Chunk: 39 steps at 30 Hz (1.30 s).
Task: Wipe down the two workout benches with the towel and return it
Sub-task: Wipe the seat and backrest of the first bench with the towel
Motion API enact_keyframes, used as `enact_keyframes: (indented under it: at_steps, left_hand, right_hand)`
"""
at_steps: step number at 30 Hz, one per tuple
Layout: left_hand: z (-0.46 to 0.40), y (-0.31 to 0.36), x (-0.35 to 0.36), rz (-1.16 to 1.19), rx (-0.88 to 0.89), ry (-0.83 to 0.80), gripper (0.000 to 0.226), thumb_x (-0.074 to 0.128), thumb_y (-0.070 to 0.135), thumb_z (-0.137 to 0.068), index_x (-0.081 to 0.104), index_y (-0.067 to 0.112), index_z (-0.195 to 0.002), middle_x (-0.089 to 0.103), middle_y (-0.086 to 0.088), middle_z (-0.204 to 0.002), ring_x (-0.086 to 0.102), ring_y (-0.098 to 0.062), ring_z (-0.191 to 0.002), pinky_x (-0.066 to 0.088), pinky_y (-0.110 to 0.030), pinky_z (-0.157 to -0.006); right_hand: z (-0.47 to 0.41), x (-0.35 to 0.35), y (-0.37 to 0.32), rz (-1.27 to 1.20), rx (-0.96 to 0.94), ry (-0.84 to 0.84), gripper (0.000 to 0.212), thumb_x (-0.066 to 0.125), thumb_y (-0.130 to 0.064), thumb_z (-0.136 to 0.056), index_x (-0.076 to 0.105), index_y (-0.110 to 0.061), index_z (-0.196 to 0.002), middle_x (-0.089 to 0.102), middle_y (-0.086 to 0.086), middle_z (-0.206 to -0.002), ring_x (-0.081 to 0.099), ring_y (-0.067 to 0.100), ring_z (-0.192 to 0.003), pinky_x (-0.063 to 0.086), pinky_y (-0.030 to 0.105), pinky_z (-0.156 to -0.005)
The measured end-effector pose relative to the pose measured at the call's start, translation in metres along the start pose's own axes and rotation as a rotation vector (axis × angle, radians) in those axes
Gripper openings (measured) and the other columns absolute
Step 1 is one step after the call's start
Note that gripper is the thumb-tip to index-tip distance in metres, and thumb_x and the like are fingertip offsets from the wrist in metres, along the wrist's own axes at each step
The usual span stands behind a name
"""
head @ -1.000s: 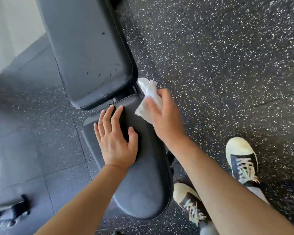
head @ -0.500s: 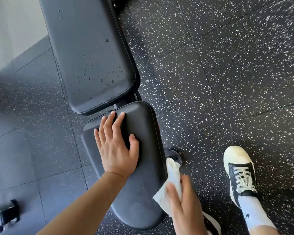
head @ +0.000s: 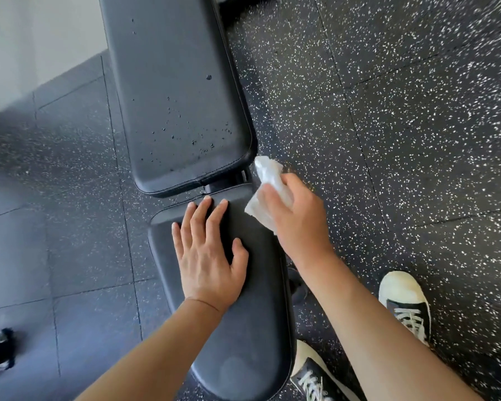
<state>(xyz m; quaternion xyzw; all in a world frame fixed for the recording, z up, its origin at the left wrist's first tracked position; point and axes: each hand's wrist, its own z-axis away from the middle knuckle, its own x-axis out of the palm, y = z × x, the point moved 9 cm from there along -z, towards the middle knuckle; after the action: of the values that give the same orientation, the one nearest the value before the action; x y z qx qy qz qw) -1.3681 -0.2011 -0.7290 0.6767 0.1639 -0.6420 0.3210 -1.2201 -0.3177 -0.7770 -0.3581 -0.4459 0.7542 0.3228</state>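
the speckled floor [head: 388, 140] surrounds one bench. its back pad [head: 174, 91], toward 12 o'clock, carries droplets; the seat pad [head: 243, 328] sits at 6. left hand [head: 207, 256] presses flat, fingers spread. right hand [head: 298, 218] grips the towel [head: 268, 180] at the seat's 2 o'clock edge. seat wiping looks underway; next, probably sweep the spotted back pad.
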Motion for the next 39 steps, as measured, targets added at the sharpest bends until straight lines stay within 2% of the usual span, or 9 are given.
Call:
enact_keyframes:
  at_steps: [7, 9, 13, 19, 23, 28, 32, 36, 39]
  left_hand:
    - [0.0, -0.004, 0.001, 0.002, -0.007, -0.002, 0.071, 0.051, 0.037, -0.085, 0.041, 0.028, -0.154, 0.035, 0.002, -0.163, 0.02, -0.027, -0.156, 0.012, -0.06, -0.125]
    - [-0.001, -0.004, 0.002, -0.006, -0.005, 0.004, 0.071, 0.053, 0.037, -0.085, 0.041, 0.027, -0.154, 0.035, 0.002, -0.163, 0.021, -0.027, -0.156, 0.012, -0.06, -0.125]
    - [0.0, -0.005, 0.003, -0.024, -0.004, 0.001, 0.072, 0.054, 0.037, -0.084, 0.042, 0.027, -0.155, 0.033, 0.002, -0.164, 0.019, -0.027, -0.157, 0.013, -0.06, -0.124]
    - [-0.001, -0.006, 0.004, -0.037, -0.017, -0.031, 0.071, 0.052, 0.039, -0.085, 0.042, 0.025, -0.154, 0.032, 0.0, -0.164, 0.017, -0.027, -0.158, 0.01, -0.059, -0.125]
    - [-0.003, -0.002, 0.002, -0.044, -0.023, -0.048, 0.072, 0.052, 0.038, -0.084, 0.043, 0.024, -0.154, 0.033, -0.002, -0.164, 0.019, -0.029, -0.157, 0.012, -0.061, -0.125]
    - [-0.004, 0.002, 0.0, -0.069, -0.041, -0.078, 0.072, 0.05, 0.035, -0.081, 0.045, 0.019, -0.152, 0.035, -0.006, -0.163, 0.021, -0.033, -0.156, 0.014, -0.064, -0.123]
    - [-0.005, 0.006, 0.0, -0.088, -0.035, -0.098, 0.072, 0.05, 0.036, -0.081, 0.045, 0.019, -0.151, 0.035, -0.008, -0.162, 0.024, -0.036, -0.154, 0.016, -0.065, -0.122]
    - [-0.004, 0.004, 0.0, -0.093, -0.03, -0.115, 0.072, 0.05, 0.038, -0.083, 0.045, 0.019, -0.152, 0.035, -0.009, -0.162, 0.024, -0.036, -0.155, 0.016, -0.064, -0.122]
    - [-0.005, 0.003, -0.001, -0.088, -0.017, -0.133, 0.071, 0.05, 0.041, -0.085, 0.045, 0.019, -0.153, 0.036, -0.009, -0.162, 0.024, -0.036, -0.155, 0.015, -0.063, -0.123]
  right_hand:
    - [0.139, -0.005, 0.058, -0.043, 0.12, 0.011, 0.024, 0.054, -0.059, -0.097, 0.052, -0.034, -0.098, 0.063, -0.015, -0.088, 0.06, 0.01, -0.084, 0.042, 0.025, -0.069]
    - [0.147, -0.007, 0.065, -0.036, 0.156, -0.015, 0.025, 0.054, -0.06, -0.095, 0.054, -0.036, -0.101, 0.065, -0.016, -0.091, 0.062, 0.01, -0.086, 0.043, 0.026, -0.071]
    - [0.098, -0.003, 0.04, -0.014, 0.133, -0.023, 0.017, 0.053, -0.055, -0.099, 0.05, -0.04, -0.105, 0.065, -0.019, -0.096, 0.062, 0.007, -0.088, 0.047, 0.028, -0.073]
    - [-0.013, 0.013, 0.009, 0.022, 0.151, 0.033, 0.02, 0.054, -0.045, -0.103, 0.051, -0.026, -0.1, 0.064, -0.007, -0.089, 0.058, 0.018, -0.08, 0.042, 0.036, -0.069]
    - [0.017, 0.003, 0.01, -0.012, 0.086, -0.028, 0.025, 0.054, -0.047, -0.103, 0.046, -0.026, -0.093, 0.059, -0.004, -0.084, 0.055, 0.023, -0.079, 0.046, 0.043, -0.07]
    - [0.062, -0.022, 0.033, 0.032, 0.107, -0.206, 0.02, 0.061, -0.047, -0.098, 0.049, -0.033, -0.089, 0.056, -0.012, -0.081, 0.053, 0.009, -0.077, 0.045, 0.035, -0.07]
    - [0.043, -0.047, 0.023, 0.044, 0.122, -0.175, 0.019, 0.061, -0.048, -0.095, 0.055, -0.03, -0.094, 0.061, -0.01, -0.082, 0.056, 0.015, -0.078, 0.051, 0.043, -0.073]
    - [0.006, -0.05, -0.026, 0.092, -0.032, -0.215, 0.012, 0.06, -0.044, -0.094, 0.056, -0.034, -0.1, 0.059, -0.014, -0.093, 0.057, 0.008, -0.087, 0.049, 0.034, -0.075]
    - [-0.013, -0.044, -0.065, 0.207, -0.193, -0.277, 0.021, 0.067, -0.037, -0.094, 0.059, -0.032, -0.113, 0.059, -0.017, -0.106, 0.059, 0.007, -0.095, 0.05, 0.033, -0.082]
